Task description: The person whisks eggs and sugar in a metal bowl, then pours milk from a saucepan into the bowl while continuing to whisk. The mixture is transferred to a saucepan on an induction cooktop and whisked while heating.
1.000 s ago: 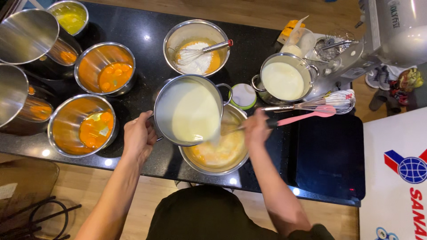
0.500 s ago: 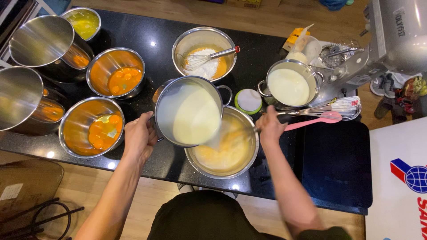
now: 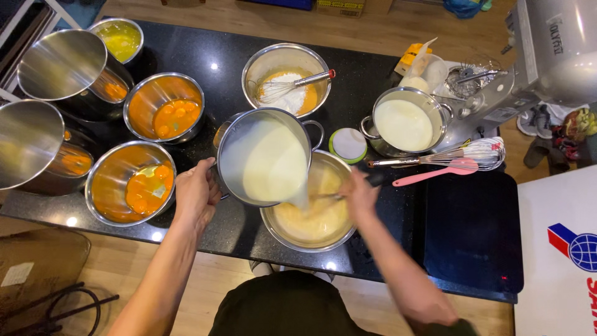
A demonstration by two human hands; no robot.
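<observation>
While the left hand grips the handle side of a steel pot, fingers wrapped tight around it, the pot tips toward the person's right and a pale, creamy liquid runs over its low rim. The stream falls into a steel mixing bowl that sits just below and to the right of the pot, at the near edge of the black counter. Yellow batter fills the bottom of that bowl. The pot's rim overlaps the bowl's left edge, so the pour lands on the bowl's left side, well inside the wall.

From the other side, the right hand is closed around the handle of a whisk whose wires are down in the batter; the hand is blurred, so the exact grip is hard to read. The handle lies roughly across the bowl, pointing from the right hand toward the falling stream. So the pot comes in from the left and the whisk from the right, both meeting over the one bowl.

Around them stand bowls of egg yolks, a bowl with flour and a second whisk, another pot of white liquid, and a pink spatula lying beside a large whisk.
</observation>
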